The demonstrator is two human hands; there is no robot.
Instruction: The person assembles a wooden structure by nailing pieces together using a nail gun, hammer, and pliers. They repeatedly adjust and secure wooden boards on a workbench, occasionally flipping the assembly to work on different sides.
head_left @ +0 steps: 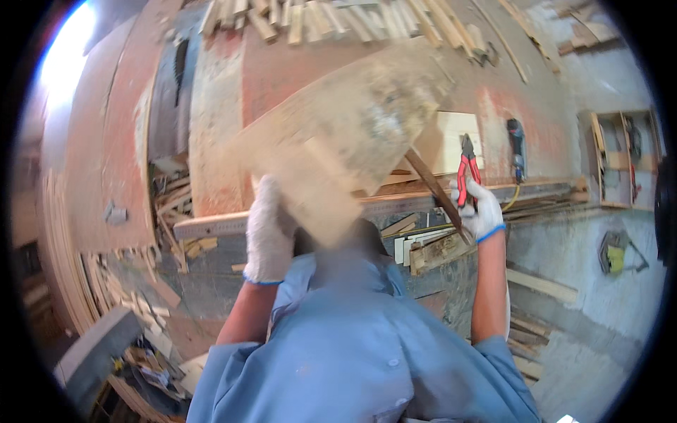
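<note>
My left hand [268, 229], in a white glove, is closed on the near left edge of a large wooden board [331, 127]. The board is raised at a tilt over the workbench and smeared by motion; a paler wood strip [328, 176] lies across its near part. In my right hand [481, 211], also gloved, are red-handled pliers [467, 166], held upright with the jaws pointing away from me. Just left of that hand runs a dark wooden strip [434, 187]; whether the hand touches it I cannot tell.
Many wood strips [331, 21] lie along the bench's far side. Right of the pliers rests a dark power tool [516, 141] with a yellow hose. A long wooden beam [211, 225] edges the bench. Offcuts [151, 352] pile up at lower left; a wooden box [620, 158] stands far right.
</note>
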